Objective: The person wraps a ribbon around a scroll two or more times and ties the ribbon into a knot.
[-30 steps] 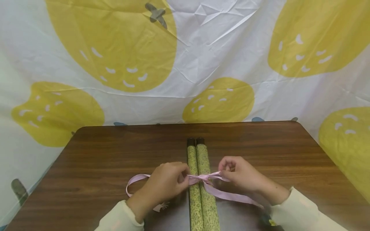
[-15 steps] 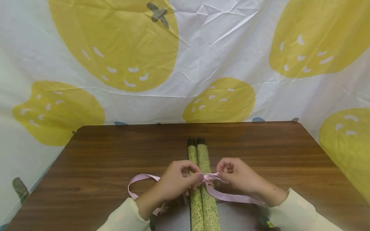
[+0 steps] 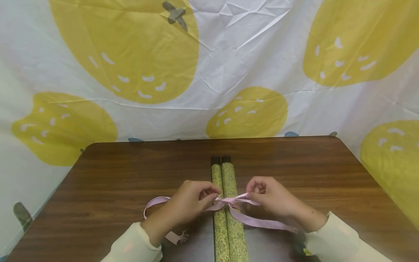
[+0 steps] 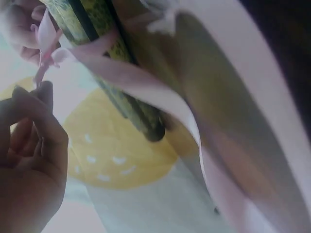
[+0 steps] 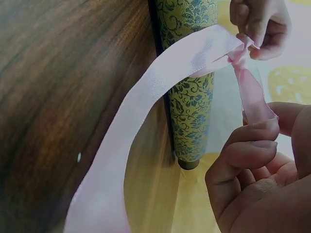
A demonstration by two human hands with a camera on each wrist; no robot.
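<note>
A scroll (image 3: pixel 236 229), rolled from both ends into two parallel rolls, lies lengthwise on the table; its yellow-green cloth has a dark floral pattern. A pink ribbon (image 3: pixel 253 220) crosses it and is knotted on top. With thumb and fingers, my left hand (image 3: pixel 186 203) pinches the ribbon just left of the knot. On the right, my right hand (image 3: pixel 276 198) pinches a loop of ribbon (image 5: pixel 252 94) between thumb and index finger. One loose tail runs right beneath that hand. Another tail curls out behind my left wrist, and a frayed ribbon end (image 3: pixel 175 237) shows beside it.
The brown wooden table (image 3: pixel 137 163) has rounded far corners. Behind it hangs a white cloth (image 3: pixel 157 123) with large yellow fruit prints. Dark knobs (image 3: pixel 226 159) cap the scroll's far ends. A small yellow-green thing (image 3: pixel 307 251) shows near my right sleeve.
My left hand moved right to the knot, then back left, now pinching the ribbon with a short stretch drawn out. My right hand kept its pinch and barely shifted.
</note>
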